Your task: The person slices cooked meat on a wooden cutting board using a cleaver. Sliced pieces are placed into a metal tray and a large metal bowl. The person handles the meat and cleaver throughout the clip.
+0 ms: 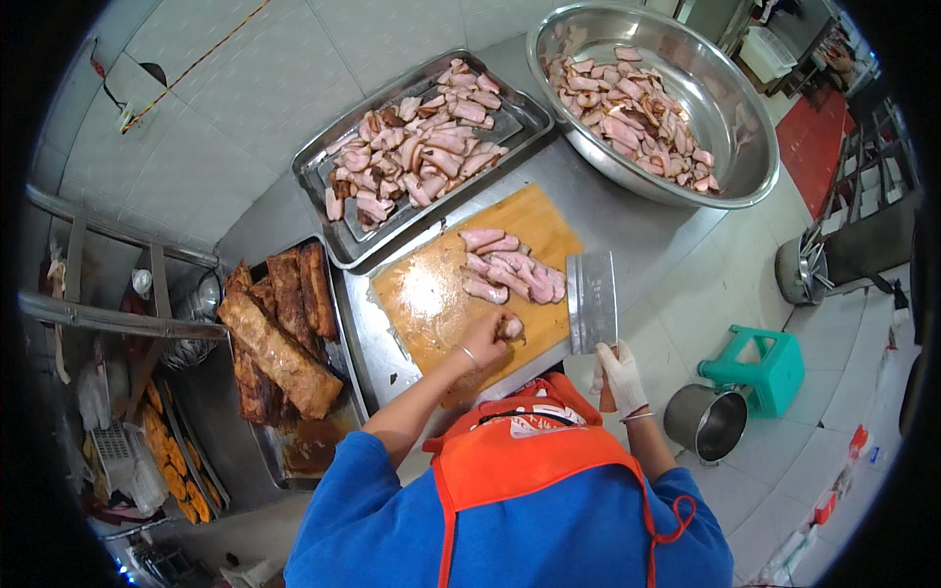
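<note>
My bare left hand (496, 338) is curled over a small piece of meat at the near edge of a wooden cutting board (412, 309). In my right hand (621, 378), which wears a white glove, is the handle of a cleaver (592, 301); its broad blade lies over the board's right edge. Slices of cooked meat (507, 268) are heaped on the board just beyond my left hand. A metal tray (526, 132) of sliced meat stands behind the board. Left of the board, large browned slabs of meat (279, 345) lie piled in another tray (353, 389).
A large steel basin (724, 88) with sliced meat stands at the back right. On the tiled floor to the right are a green plastic stool (779, 371) and a steel pot (684, 419). A metal rack (110, 312) stands at the left, near the wall.
</note>
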A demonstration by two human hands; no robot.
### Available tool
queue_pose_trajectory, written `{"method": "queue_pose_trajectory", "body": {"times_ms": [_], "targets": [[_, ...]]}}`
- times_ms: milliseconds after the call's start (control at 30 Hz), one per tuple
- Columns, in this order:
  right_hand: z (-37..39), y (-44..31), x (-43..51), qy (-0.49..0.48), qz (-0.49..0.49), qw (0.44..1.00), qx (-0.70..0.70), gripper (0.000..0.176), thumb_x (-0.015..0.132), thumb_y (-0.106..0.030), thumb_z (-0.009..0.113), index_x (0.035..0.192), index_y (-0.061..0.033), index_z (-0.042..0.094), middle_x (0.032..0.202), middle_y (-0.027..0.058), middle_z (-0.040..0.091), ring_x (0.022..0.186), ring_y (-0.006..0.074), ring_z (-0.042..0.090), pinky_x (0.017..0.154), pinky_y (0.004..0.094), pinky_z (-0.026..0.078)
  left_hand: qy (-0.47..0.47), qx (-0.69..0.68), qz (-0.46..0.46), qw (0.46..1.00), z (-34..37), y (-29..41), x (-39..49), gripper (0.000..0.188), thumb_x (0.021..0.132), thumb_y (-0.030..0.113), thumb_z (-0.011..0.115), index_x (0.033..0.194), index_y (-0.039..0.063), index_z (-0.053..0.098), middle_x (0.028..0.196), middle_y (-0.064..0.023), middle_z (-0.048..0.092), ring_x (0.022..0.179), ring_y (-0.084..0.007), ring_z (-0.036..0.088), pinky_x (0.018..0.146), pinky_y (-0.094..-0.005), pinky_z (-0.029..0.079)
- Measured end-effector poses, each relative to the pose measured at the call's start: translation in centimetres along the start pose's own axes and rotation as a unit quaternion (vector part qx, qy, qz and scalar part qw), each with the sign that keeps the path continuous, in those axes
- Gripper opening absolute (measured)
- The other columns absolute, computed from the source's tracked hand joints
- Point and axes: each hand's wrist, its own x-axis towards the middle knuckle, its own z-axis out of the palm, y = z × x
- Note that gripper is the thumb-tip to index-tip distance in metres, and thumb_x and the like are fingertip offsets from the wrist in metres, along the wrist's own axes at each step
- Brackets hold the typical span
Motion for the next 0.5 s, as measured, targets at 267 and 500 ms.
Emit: {"method": "queue_pose_trajectory", "body": {"times_ms": [267,500], "targets": [[-0.4,0.4,1.6,-0.031,0.015,0.999,0.028,0.032,0.097,-0.028,0.056,0.108,0.0001,0.045,0.057,0.0058,0.049,0.043,0.0170,0.050,0.042,0.0332,0.047,0.114,0.001,0.058,0.992,-9.2,-1.8,7.2,0.051,0.075,0.000,0.073,0.123,0.012,0.061,0.117,-0.0106,0.058,0.113,-0.0295,0.055,0.100,-0.0377,0.044],[-1.4,0.2,3.3,-0.011,0.060,0.998,-0.024,0.033,0.097,-0.029,0.060,0.109,-0.0014,0.046,0.057,0.0049,0.049,0.042,0.0166,0.049,0.041,0.0335,0.047,0.243,0.126,0.024,0.962,-3.5,-4.0,10.0,0.068,0.080,0.055,0.070,0.138,0.021,0.056,0.146,-0.0240,0.041,0.135,-0.0472,0.036,0.113,-0.0558,0.027]]}}
